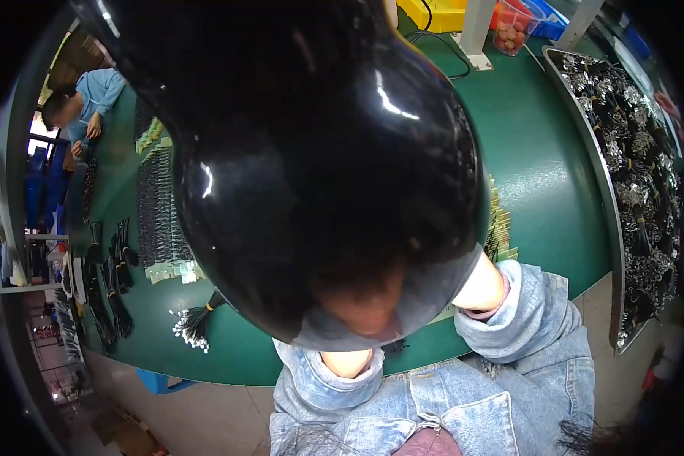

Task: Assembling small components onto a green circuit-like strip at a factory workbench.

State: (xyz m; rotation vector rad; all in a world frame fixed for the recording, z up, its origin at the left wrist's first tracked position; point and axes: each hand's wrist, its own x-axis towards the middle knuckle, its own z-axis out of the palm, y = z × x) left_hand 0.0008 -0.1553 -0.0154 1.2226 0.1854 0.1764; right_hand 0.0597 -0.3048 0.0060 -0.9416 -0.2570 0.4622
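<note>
Over the green surface (555, 205) looms a bulging glossy black object (319, 167). The left denim sleeve (319, 386), swinging outward, could sweep off the white-tipped wire bundle (197, 322) lying near the front edge; both hands' fingers are hidden, open or gripping I can't tell.

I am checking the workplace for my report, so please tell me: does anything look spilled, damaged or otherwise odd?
I see no clear spill or damage. What looks odd is the glossy black rounded object: it fills the middle of the picture and hides both hands.
</note>
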